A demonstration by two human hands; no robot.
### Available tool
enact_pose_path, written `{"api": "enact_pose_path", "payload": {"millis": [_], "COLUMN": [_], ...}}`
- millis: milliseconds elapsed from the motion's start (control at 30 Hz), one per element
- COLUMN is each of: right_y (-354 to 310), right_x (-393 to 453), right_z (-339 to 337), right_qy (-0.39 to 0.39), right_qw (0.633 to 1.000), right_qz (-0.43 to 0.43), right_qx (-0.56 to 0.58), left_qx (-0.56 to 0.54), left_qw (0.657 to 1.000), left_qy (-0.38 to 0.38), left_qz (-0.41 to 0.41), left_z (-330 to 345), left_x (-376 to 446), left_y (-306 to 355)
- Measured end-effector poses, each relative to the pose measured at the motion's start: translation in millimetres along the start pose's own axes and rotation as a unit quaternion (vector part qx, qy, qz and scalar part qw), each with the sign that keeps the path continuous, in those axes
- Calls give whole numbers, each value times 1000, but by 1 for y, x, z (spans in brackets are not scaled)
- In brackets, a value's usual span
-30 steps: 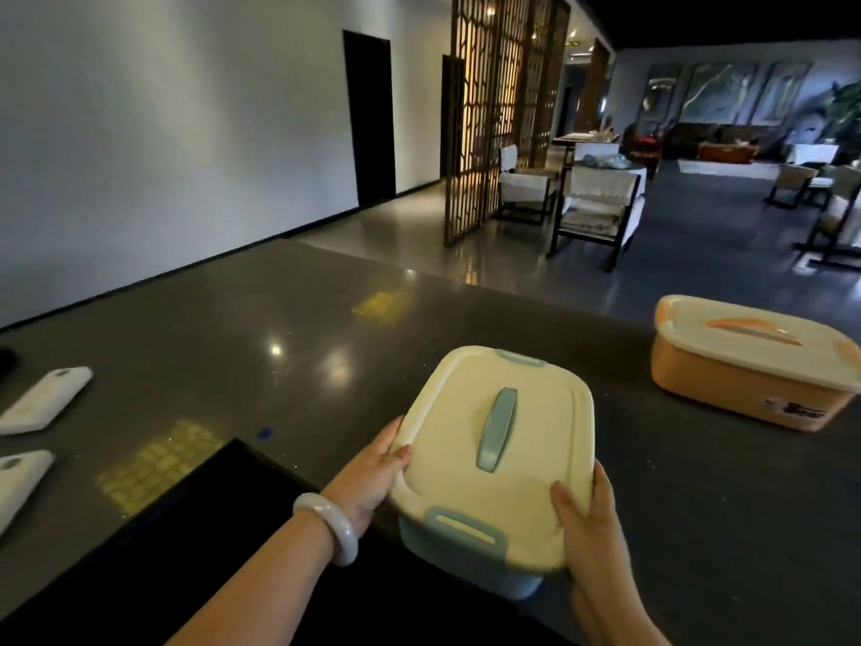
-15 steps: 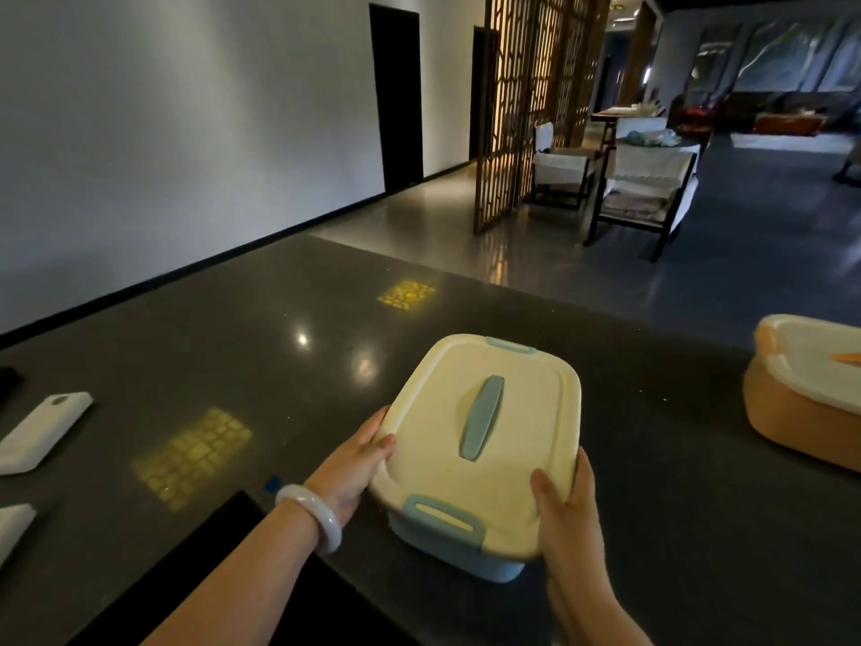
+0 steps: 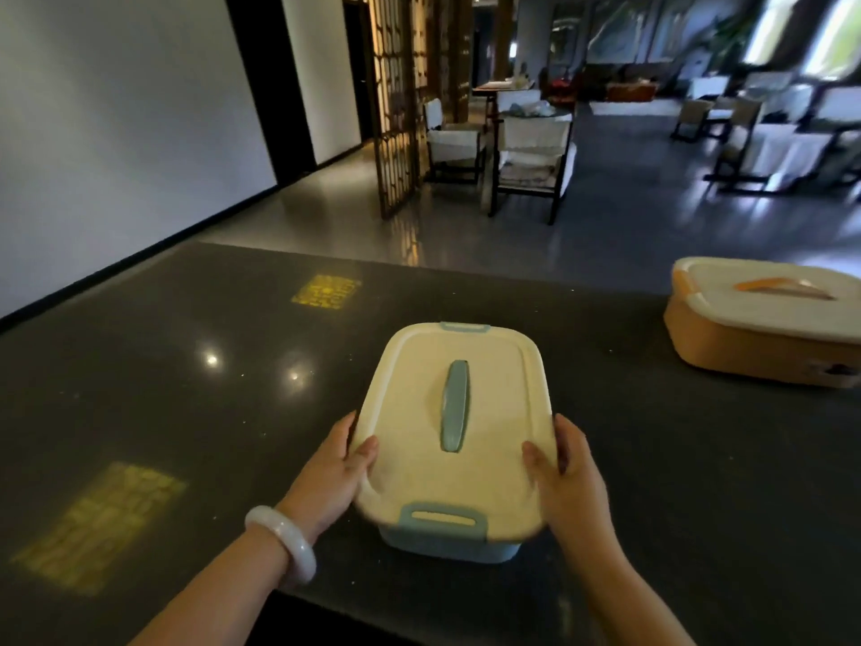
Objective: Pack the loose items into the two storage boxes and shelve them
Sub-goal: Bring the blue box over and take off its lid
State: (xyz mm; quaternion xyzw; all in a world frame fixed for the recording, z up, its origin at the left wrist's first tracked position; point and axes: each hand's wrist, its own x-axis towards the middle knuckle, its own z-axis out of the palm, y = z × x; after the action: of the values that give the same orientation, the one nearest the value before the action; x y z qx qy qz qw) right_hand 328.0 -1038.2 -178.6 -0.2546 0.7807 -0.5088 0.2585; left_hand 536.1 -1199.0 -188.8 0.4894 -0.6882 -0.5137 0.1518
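Note:
A light blue storage box with a cream lid, blue handle and blue clips sits on the dark counter right in front of me. My left hand grips its left side, thumb on the lid's edge. My right hand grips the right side in the same way. An orange storage box with a cream lid and orange handle stands on the counter at the far right, lid on.
The counter's far edge runs across the middle of the view; beyond it lies a polished floor with chairs and a wooden lattice screen. Yellow light patches lie on the counter at left.
The blue box now lies square to me, a little further onto the counter, with both hands still on it. My view has swung right, so the white items at far left are out of sight.

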Motion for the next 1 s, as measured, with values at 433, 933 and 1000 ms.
{"api": "enact_pose_path", "payload": {"millis": [433,933,1000], "right_y": [-12,-13,-14], "right_x": [-57,-67,-67], "right_z": [23,30,26], "right_qy": [-104,-124,-137], "right_qw": [941,929,932], "right_qz": [-219,-216,-205], "right_qx": [-238,-274,-266], "left_qx": [221,284,297], "left_qw": [965,950,946], "left_qy": [-4,-29,-37], "left_qz": [141,127,127], "left_z": [18,17,17], "left_x": [17,12,11], "left_y": [12,26,28]}}
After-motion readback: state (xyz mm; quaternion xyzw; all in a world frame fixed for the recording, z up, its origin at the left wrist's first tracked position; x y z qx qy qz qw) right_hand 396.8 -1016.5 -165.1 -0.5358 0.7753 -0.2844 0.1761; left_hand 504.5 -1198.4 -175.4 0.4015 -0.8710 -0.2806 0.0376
